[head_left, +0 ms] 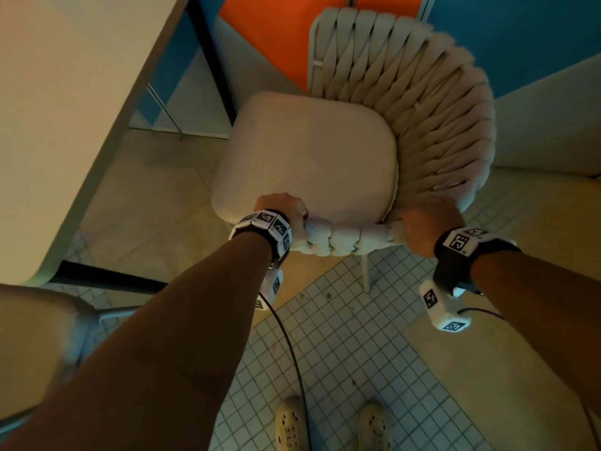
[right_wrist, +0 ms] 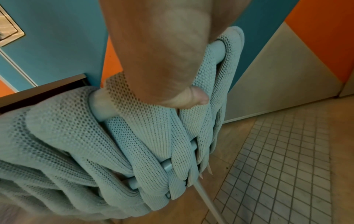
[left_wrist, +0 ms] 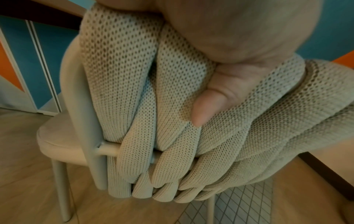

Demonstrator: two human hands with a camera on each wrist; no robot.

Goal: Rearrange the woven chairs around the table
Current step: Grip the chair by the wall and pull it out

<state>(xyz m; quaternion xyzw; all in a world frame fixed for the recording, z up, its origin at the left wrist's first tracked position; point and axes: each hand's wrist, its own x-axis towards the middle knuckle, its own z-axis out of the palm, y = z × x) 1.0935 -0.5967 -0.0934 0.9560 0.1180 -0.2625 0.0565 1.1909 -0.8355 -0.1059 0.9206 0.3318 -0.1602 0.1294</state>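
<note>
A beige woven chair [head_left: 406, 102] with a padded seat cushion [head_left: 309, 157] stands in front of me, its curved strap backrest wrapping round to the near side. My left hand [head_left: 281, 208] grips the near top rail at its left end; the thumb [left_wrist: 208, 104] presses on the mesh straps [left_wrist: 122, 75]. My right hand [head_left: 429, 219] grips the same rail further right, fingers curled round the straps [right_wrist: 143, 136]. The pale table [head_left: 65, 109] lies to the left, its edge close to the seat.
A second chair's seat [head_left: 35, 336] shows at the lower left beside my arm. A black table leg [head_left: 211, 53] stands behind the seat. Blue, orange and cream walls [head_left: 536, 43] close the far side. Small-tiled floor [head_left: 357, 336] and my shoes [head_left: 289, 424] lie below.
</note>
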